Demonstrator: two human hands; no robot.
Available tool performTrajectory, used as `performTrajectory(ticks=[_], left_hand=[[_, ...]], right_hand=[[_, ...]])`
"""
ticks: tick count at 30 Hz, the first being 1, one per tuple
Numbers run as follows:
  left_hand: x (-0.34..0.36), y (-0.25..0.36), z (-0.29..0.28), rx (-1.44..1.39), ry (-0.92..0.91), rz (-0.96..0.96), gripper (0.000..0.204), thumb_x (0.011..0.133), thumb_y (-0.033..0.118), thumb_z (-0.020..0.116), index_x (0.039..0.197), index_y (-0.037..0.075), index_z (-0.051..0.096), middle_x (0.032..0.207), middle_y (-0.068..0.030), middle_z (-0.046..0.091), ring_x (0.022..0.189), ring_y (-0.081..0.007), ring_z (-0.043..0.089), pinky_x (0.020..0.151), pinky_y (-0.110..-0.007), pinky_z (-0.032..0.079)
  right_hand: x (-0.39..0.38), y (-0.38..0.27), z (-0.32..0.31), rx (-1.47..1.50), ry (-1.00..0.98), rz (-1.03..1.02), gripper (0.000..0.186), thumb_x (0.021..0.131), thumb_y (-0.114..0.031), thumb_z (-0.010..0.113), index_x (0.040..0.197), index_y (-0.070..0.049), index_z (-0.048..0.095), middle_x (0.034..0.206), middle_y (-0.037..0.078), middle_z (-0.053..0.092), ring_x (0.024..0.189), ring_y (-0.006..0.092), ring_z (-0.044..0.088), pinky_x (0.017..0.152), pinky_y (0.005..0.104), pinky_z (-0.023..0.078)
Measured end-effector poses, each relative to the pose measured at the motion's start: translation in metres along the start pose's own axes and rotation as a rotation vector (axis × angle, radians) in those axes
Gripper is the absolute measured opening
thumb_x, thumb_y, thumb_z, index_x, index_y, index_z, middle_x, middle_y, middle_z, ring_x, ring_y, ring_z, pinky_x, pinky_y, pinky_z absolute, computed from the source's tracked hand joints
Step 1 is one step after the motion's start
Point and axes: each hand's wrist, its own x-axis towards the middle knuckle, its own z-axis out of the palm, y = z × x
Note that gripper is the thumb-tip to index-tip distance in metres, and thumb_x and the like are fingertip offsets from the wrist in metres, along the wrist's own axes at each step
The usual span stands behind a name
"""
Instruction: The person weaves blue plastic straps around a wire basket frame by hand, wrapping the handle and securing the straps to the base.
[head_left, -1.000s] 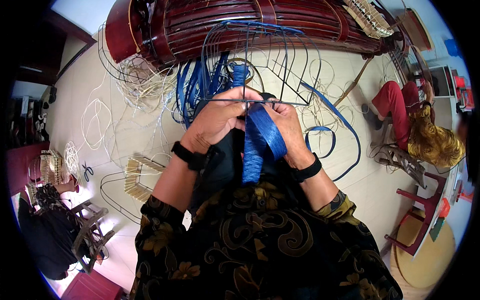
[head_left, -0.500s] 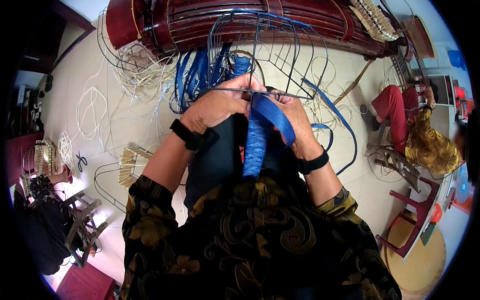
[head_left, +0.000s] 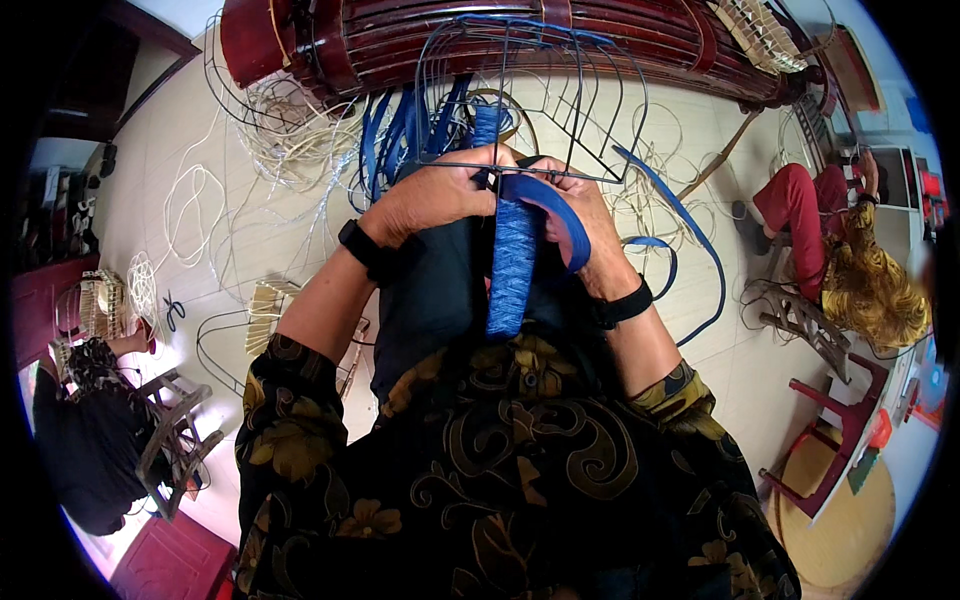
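Observation:
A black wire frame (head_left: 625, 90) with blue strip along its top is held over my lap. My left hand (head_left: 430, 205) is closed on the frame's near bar at the middle. My right hand (head_left: 585, 220) pinches the blue strip (head_left: 568, 225) where it meets that bar, the strip looping down over my palm; the fingertips are partly hidden. A long bundle of wrapped blue strip (head_left: 510, 280) hangs between my hands over my dark trousers. Loose blue strips (head_left: 385, 130) lie beyond the frame.
A dark-red wooden bench (head_left: 390, 40) spans the top. Tangled pale cord (head_left: 285, 125), scissors (head_left: 174, 312) and a half-woven frame (head_left: 265, 315) lie on the floor. Seated people are at right (head_left: 800, 210) and left (head_left: 90, 450). A red stool (head_left: 175, 560) is lower left.
The wire frame and both my hands have moved up the picture, away from my body. The blue strip's loop by my right hand has turned and narrowed.

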Motion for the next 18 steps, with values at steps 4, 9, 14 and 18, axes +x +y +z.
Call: performTrajectory(ticks=[4,9,14,18], left_hand=[[-0.001,-0.016,0.010,-0.211,0.083,0.010,0.022,0.093,0.012,0.062,0.114,0.007,0.055,0.098,-0.0010,0.062,0.087,-0.0110,0.062,0.076,-0.029,0.053],[0.004,-0.041,0.036,-0.984,0.170,0.117,0.016,0.097,0.010,0.054,0.112,0.007,0.051,0.109,-0.0071,0.062,0.100,-0.0205,0.064,0.088,-0.037,0.054],[0.012,-0.058,0.039,-0.694,0.520,0.168,0.033,0.092,-0.001,0.042,0.121,0.002,0.058,0.106,-0.0117,0.067,0.090,-0.0177,0.065,0.085,-0.031,0.053],[0.002,-0.026,0.044,-0.103,0.568,0.048,0.025,0.092,-0.003,0.044,0.112,0.006,0.056,0.099,-0.0088,0.065,0.085,-0.0159,0.063,0.079,-0.031,0.053]], right_hand=[[0.000,0.004,-0.004,0.043,-0.061,-0.039,0.016,0.090,-0.019,0.073,0.096,-0.005,0.069,0.075,-0.001,0.065,0.061,0.0056,0.056,0.055,0.0197,0.045],[-0.007,0.001,0.006,0.128,-0.038,-0.079,0.018,0.088,-0.018,0.075,0.098,-0.003,0.069,0.083,-0.001,0.067,0.068,0.0054,0.058,0.060,0.0195,0.046],[-0.007,0.009,0.003,0.081,-0.088,-0.062,0.019,0.087,-0.016,0.077,0.097,-0.002,0.070,0.083,-0.001,0.067,0.068,0.0045,0.057,0.059,0.0196,0.046],[0.005,0.026,-0.009,0.102,-0.161,-0.066,0.014,0.088,-0.012,0.074,0.097,-0.003,0.068,0.085,0.000,0.068,0.073,0.0055,0.061,0.066,0.0201,0.051]])
